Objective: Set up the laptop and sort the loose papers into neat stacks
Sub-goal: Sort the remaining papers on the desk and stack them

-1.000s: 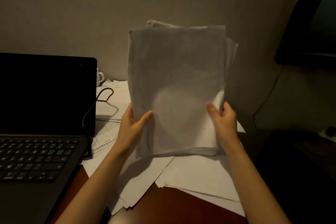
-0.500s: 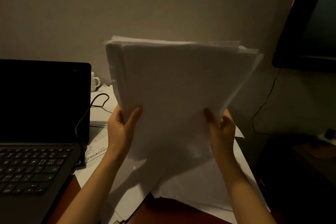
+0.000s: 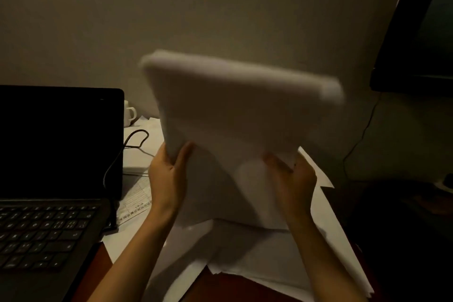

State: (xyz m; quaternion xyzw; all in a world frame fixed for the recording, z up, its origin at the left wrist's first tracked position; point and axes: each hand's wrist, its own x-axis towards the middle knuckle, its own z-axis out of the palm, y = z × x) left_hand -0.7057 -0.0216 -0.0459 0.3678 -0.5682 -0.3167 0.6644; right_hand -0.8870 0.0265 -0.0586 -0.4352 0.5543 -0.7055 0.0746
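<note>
Left hand [image 3: 166, 174] gripping lower left edge of paper stack [image 3: 235, 130], thumb on the front face, fingers hidden behind. Right hand [image 3: 293, 181] gripping lower right edge of same stack, thumb across the front, fingers curled round the back. Stack held up off the desk, roughly upright, top tilted and sloping down to the right, upper edge motion-blurred. Loose sheets [image 3: 269, 257] spread on the desk under and around both forearms, overlapping untidily, some hanging past the reddish desk edge [image 3: 213, 289]. Printed sheet [image 3: 136, 201] lying flat between left wrist and laptop [image 3: 56, 169]. Laptop open at left, screen dark, keyboard facing the camera. Black cable [image 3: 133, 141] looping over papers just right of the screen. White mug [image 3: 128, 113] behind the screen's top right corner, partly hidden. Dark monitor [image 3: 416, 32] at upper right, thin wire [image 3: 360, 140] trailing down the wall below it.
</note>
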